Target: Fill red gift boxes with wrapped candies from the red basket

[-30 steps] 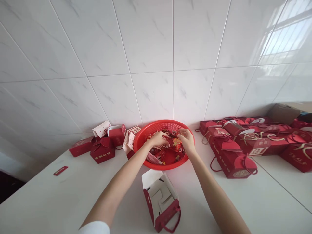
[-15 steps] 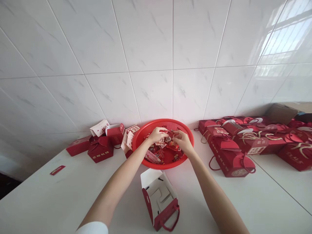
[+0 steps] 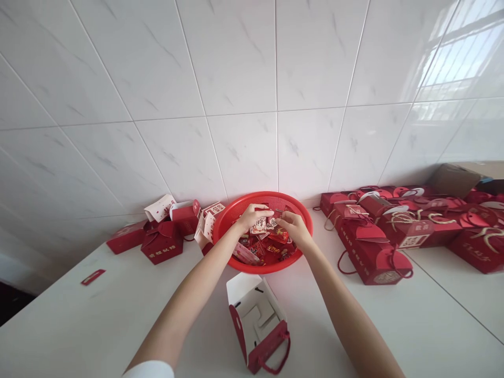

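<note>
Small wrapped packets (image 3: pixel 279 234), mostly glossy red with a few cream ones bearing dark print, lie in a loose heap inside a round red basket (image 3: pixel 264 270) with perforated walls. In front of the basket, an open box (image 3: pixel 260 317), red outside and white inside, has a red cord handle (image 3: pixel 285 353) at its near end. The white table (image 3: pixel 71 325) also bears a cluster of red boxes (image 3: pixel 162 242) at the left and many more carton boxes (image 3: pixel 356 244) at the right, and it meets a wall (image 3: pixel 244 68) of pale, grey-veined tiles. The left hand (image 3: pixel 252 218) and right hand (image 3: pixel 295 229) reach over the basket from either side, fingers bent inward and narrowly spaced at the packets; whether either grips one cannot be told.
</note>
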The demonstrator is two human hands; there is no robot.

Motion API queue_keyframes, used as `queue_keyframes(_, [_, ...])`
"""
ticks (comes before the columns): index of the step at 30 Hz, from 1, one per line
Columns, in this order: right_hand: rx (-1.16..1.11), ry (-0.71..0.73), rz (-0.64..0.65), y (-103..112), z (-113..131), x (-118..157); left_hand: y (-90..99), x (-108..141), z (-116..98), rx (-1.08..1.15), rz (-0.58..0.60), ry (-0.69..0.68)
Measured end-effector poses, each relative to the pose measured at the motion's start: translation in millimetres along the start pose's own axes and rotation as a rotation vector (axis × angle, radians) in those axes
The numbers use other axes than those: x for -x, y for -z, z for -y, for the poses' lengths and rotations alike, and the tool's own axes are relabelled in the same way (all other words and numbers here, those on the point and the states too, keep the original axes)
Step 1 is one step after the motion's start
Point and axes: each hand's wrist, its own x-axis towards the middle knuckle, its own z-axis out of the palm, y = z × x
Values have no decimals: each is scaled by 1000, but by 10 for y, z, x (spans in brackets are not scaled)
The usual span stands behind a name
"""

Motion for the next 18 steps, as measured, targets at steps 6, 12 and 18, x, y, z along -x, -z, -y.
queue_keyframes(6, [-36, -19, -14, -3, -9, -13, 8, 12, -17, 20, 13, 24])
queue_keyframes(12, [-14, -11, -230, 0, 8, -27, 4, 5, 67, -29, 56, 99])
queue_keyframes(18, [-53, -25, -254, 3, 18, -15, 44, -16, 154, -260, -9, 163])
